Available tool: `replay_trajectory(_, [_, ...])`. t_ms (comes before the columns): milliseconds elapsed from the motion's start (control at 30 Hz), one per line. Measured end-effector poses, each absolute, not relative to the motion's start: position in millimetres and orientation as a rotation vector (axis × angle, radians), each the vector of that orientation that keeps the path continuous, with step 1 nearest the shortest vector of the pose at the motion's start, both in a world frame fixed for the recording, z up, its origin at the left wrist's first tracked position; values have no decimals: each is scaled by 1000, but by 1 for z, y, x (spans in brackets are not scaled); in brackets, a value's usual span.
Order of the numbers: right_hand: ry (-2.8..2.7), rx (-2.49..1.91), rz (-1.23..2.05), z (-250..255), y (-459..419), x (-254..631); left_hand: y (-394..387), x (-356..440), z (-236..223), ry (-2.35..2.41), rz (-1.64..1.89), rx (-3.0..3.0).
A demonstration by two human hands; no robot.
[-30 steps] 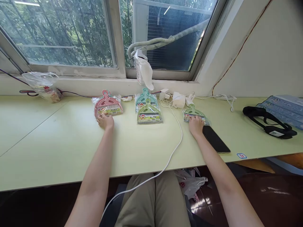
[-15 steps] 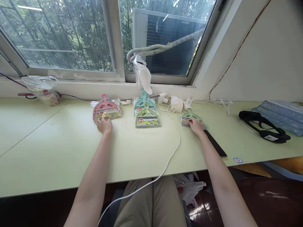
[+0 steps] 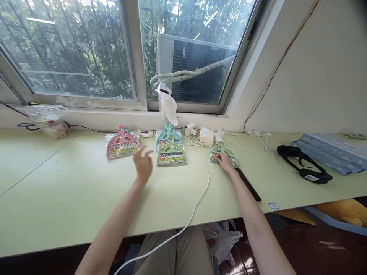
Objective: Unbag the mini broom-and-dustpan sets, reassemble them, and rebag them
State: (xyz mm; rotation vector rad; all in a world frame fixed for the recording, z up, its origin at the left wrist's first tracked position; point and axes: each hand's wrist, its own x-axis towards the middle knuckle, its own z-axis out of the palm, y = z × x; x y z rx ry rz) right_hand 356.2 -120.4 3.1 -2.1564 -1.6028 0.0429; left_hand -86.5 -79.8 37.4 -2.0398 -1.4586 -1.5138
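Observation:
My left hand (image 3: pixel 143 165) hovers over the table with its fingers apart and nothing in them. To its left lies a pink mini dustpan-and-brush set (image 3: pixel 123 144) in clear plastic wrap, a second handle peeking out behind it. On its right, a light-green wrapped dustpan set (image 3: pixel 171 152) overlaps a teal dustpan set (image 3: pixel 168 132). Farther right, my right hand (image 3: pixel 226 163) pinches the front edge of another green dustpan set (image 3: pixel 221 149), which stays on the table. My fingers cover part of its label.
A white cable (image 3: pixel 208 179) runs across the table and over its front edge. White adapters (image 3: pixel 206 136) stand at the back. A black flat object (image 3: pixel 249 185) lies by my right wrist. At right are a black strap-like device (image 3: pixel 304 164) and blue packs (image 3: pixel 332 152); a plastic bag (image 3: pixel 48 118) sits back left.
My left hand has let go of the pink dustpan set and moved right, opening its fingers. My right hand stays at the green set. The camera view has tilted up and shifted right.

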Motion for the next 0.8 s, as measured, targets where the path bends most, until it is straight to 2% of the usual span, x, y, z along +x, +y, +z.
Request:
replay_trajectory(167, [-1584, -2147, -84, -1, -123, 352, -129, 53, 36, -375, -791, -2764])
replay_trajectory(233, [-1580, -2192, -237, 1, -126, 349, -137, 106, 32, -168, -579, -2848])
replay_trajectory(333, [-1620, -2226, -446, 5, -130, 343, -130, 163, 19, -303, -516, -2945])
replay_trajectory(467, [-1701, -2223, -513, 8, -134, 331, -110, 189, 1, -668, -653, -3018])
replay_trajectory(800, [-1660, -2458, -311, 11, -139, 304, -107, 191, -6, -912, -687, -3015])
